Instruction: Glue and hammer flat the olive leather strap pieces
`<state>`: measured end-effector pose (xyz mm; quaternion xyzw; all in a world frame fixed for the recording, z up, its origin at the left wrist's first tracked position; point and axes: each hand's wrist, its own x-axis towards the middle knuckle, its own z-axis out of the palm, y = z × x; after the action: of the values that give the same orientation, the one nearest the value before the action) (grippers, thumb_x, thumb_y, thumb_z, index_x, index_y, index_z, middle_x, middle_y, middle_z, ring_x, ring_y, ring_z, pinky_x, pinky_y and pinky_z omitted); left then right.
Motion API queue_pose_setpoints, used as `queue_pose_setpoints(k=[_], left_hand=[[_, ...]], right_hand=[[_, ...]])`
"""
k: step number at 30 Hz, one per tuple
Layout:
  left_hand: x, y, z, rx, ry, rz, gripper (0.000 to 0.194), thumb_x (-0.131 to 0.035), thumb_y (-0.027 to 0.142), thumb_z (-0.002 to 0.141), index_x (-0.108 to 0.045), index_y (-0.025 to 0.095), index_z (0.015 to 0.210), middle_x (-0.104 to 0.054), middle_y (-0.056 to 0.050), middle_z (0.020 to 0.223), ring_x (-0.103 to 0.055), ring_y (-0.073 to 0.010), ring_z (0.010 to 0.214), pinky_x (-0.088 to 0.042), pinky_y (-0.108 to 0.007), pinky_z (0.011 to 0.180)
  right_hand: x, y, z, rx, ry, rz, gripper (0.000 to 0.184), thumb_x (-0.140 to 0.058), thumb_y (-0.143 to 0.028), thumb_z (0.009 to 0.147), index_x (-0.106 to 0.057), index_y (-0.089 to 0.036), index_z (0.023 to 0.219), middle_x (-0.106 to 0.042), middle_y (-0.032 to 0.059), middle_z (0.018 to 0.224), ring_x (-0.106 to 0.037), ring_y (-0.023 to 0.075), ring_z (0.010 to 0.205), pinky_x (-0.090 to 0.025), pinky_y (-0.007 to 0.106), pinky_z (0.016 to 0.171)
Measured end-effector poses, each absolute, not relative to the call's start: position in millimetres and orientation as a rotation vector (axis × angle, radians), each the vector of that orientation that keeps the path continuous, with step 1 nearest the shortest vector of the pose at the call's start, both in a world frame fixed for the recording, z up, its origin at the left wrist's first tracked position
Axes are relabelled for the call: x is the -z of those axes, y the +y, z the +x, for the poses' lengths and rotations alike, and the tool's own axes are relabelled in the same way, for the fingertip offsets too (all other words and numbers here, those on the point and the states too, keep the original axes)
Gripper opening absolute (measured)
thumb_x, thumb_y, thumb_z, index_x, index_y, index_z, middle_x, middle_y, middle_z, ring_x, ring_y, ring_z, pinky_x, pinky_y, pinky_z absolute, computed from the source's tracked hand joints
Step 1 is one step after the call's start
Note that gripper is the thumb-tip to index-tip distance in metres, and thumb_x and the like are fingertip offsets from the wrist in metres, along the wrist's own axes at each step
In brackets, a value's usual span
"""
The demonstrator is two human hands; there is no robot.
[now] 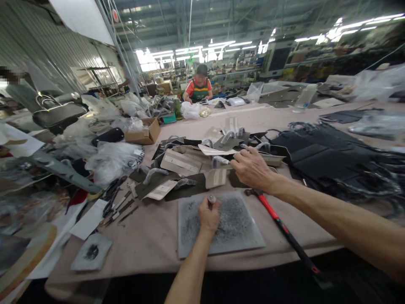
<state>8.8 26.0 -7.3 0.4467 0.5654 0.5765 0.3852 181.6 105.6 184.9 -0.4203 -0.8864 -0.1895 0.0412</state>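
Observation:
My left hand [208, 216] is a fist around a short metal punch [211, 199], held upright over a grey, pitted cutting slab [234, 230] near the table's front edge. My right hand [251, 168] reaches forward into a pile of leather bag pieces and pinches a wrapped handle piece [220, 161] with closed fingers. A hammer with a red and black handle [281, 226] lies on the table just under my right forearm, its head beside the slab.
Scissors and small tools [115, 202] lie left of the slab. A smaller grey slab [91, 252] sits at front left. Black leather panels [325, 156] cover the right side. A cardboard box [144, 134] and plastic bags stand left. Another person [199, 88] works at the far end.

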Motion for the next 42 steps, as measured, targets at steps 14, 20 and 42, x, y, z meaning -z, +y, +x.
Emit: queue_pose_setpoints(k=[14, 20, 42], left_hand=[[-5.8, 15.9, 1.2, -1.585, 1.427, 1.046, 0.027, -0.075, 0.038, 0.077, -0.067, 0.018, 0.093, -0.074, -0.004, 0.087, -0.070, -0.0184, 0.083, -0.055, -0.029, 0.083], [-3.0, 31.8, 19.4, -1.370, 1.235, 1.059, 0.032, -0.080, 0.037, 0.073, -0.066, 0.017, 0.093, -0.075, -0.004, 0.085, -0.071, -0.0177, 0.081, -0.056, -0.031, 0.084], [-5.0, 31.5, 8.1, -1.187, 1.117, 1.052, 0.035, -0.082, 0.041, 0.074, -0.065, 0.016, 0.091, -0.077, -0.007, 0.084, -0.072, -0.0181, 0.081, -0.056, -0.031, 0.081]], right_hand=[[-9.6, -130.7, 169.3, 0.040, -2.618, -1.038, 0.024, -0.063, -0.019, 0.070, -0.073, -0.016, 0.090, -0.071, 0.0158, 0.118, -0.054, 0.0343, 0.126, -0.021, 0.058, 0.120], [-26.9, -135.7, 149.0, -0.262, -2.430, -0.989, 0.008, -0.059, -0.022, 0.086, -0.065, -0.020, 0.082, -0.069, 0.0084, 0.098, -0.060, 0.0241, 0.099, -0.042, 0.048, 0.103], [-23.3, -79.3, 152.8, 0.007, -2.242, -1.178, 0.041, -0.042, -0.001, 0.080, -0.064, -0.004, 0.115, -0.070, 0.0206, 0.117, -0.064, 0.0267, 0.114, -0.051, 0.046, 0.105]])
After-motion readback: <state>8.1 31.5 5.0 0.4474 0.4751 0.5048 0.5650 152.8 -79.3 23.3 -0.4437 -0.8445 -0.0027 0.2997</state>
